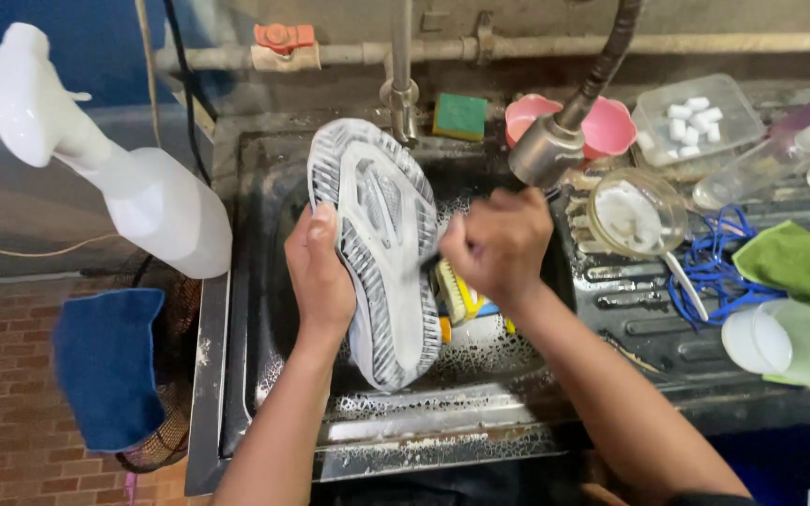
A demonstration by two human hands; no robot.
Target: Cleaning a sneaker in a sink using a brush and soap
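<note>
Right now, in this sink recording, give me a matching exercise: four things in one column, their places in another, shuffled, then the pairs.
Things:
1. shoe
2. sponge
3. spray bottle
4. green cloth

Places:
A. far right on the drainboard
B. sole up over the sink, held by the left hand
C. left of the sink, near the camera
D. on the sink's back edge by the tap pipe

Pairs: 1-B, 2-D, 3-C, 4-A

A white shoe (377, 248), grey-ribbed sole up, wet, held tilted over the sink.
</note>
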